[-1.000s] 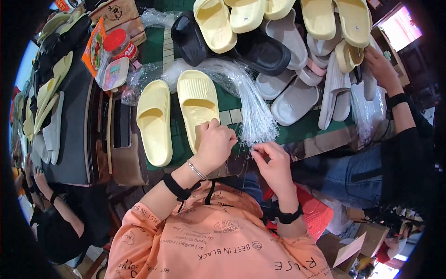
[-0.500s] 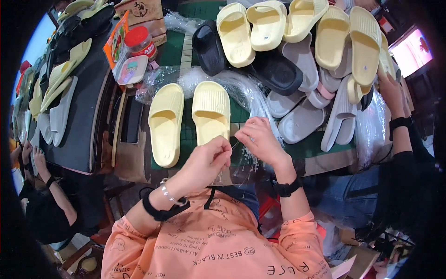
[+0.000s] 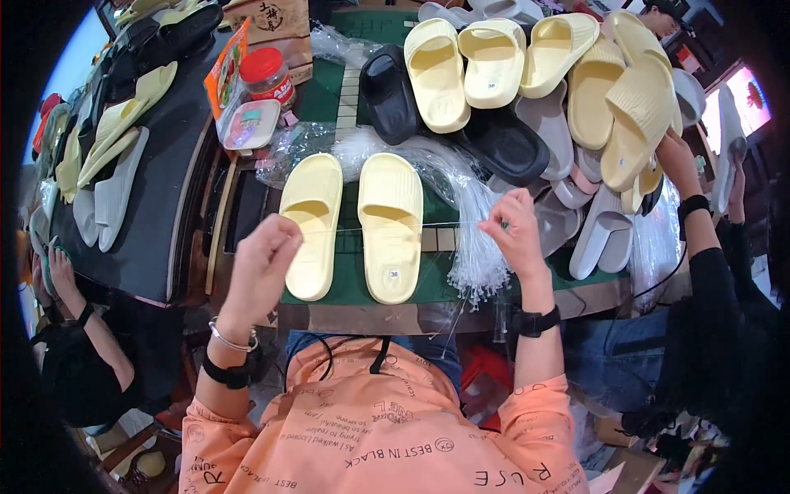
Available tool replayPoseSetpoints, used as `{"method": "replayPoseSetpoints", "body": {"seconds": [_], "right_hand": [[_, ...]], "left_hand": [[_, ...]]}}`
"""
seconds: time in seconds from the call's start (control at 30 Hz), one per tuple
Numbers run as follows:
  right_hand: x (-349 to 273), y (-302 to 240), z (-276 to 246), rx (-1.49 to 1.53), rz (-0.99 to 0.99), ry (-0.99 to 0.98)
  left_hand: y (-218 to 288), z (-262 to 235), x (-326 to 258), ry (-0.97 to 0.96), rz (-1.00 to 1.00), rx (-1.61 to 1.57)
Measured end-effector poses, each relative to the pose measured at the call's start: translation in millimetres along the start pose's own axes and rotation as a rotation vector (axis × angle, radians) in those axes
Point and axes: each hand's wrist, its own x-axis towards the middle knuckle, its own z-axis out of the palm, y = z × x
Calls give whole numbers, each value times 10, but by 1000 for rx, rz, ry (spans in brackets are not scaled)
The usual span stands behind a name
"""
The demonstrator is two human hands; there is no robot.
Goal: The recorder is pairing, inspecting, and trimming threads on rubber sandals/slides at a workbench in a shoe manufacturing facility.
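A thin clear plastic strand (image 3: 448, 225) is stretched almost level between my hands, above a pair of pale yellow slippers. My left hand (image 3: 265, 262) pinches one end, beside the left slipper (image 3: 313, 177). The other end is pinched by my right hand (image 3: 512, 224), to the right of the right slipper (image 3: 391, 185). Both slippers lie side by side, soles down and toes away from me, and the right one has a small white label at its heel. Near my right hand a bundle of similar clear strands (image 3: 477, 262) spreads over the green table top (image 3: 350, 278).
Yellow, black and grey slippers (image 3: 492, 70) are heaped at the back right, where another person's hand (image 3: 680, 165) reaches in. A red-lidded jar (image 3: 267, 76) and white dish (image 3: 252, 125) stand back left. More slippers (image 3: 123, 188) lie on a black table (image 3: 169, 193), with a co-worker's hand (image 3: 64, 276) nearby.
My hands have moved apart, drawing the strand out between them; both have risen. The other person's hand at the right has shifted a yellow slipper on the heap.
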Motion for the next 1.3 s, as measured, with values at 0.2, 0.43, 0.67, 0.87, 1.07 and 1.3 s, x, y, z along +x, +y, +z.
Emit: {"method": "replayPoseSetpoints", "body": {"seconds": [0.2, 0.43, 0.67, 0.87, 1.07, 1.3], "right_hand": [[-267, 233, -77, -228, 83, -104], [43, -1483, 133, 452, 279, -228], [-304, -1606, 776, 1003, 603, -710], [-430, -1589, 1143, 1393, 1032, -726], [-451, -1546, 1250, 1413, 1208, -554], [-70, -1599, 1531, 1604, 1186, -484]], "left_hand": [[8, -412, -18, -48, 180, 96], [359, -193, 2, -698, 346, 288], [301, -165, 306, -704, 346, 314], [-546, -298, 1121, -147, 207, 185], [-986, -157, 1407, -111, 149, 324], [-1197, 52, 1499, -132, 162, 389]]}}
